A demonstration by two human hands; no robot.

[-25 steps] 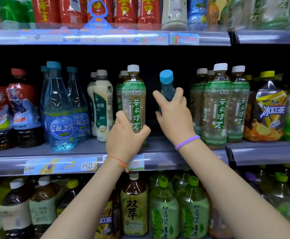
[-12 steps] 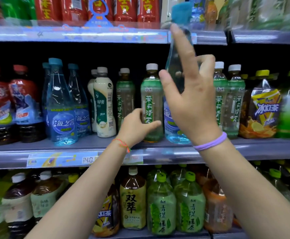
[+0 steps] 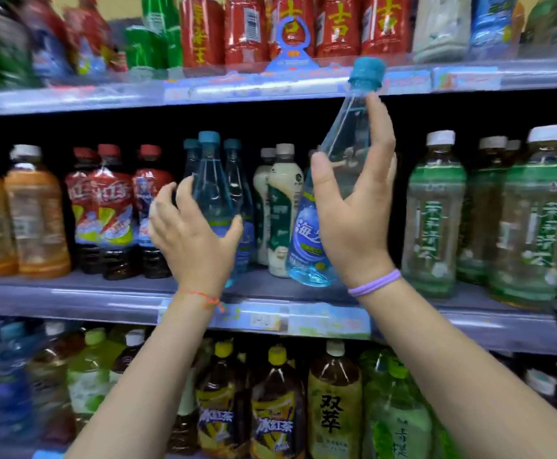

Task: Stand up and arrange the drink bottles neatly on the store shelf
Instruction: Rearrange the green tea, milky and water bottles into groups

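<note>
Tilted clear blue-capped plastic bottle (image 3: 338, 200): clamped in right hand (image 3: 353, 223) fingers. Left hand (image 3: 192, 231) fingers curled around a standing blue-capped bottle (image 3: 211, 190). Step: regrouping; next, seat it upright beside them.

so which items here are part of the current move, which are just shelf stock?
In play:
- right hand gripping the tilted blue-cap bottle
- left hand around the front blue-cap bottle in the row

Shelf stock:
- green tea bottles
- red-cap tea bottles
- white bottles
- orange bottles
</note>
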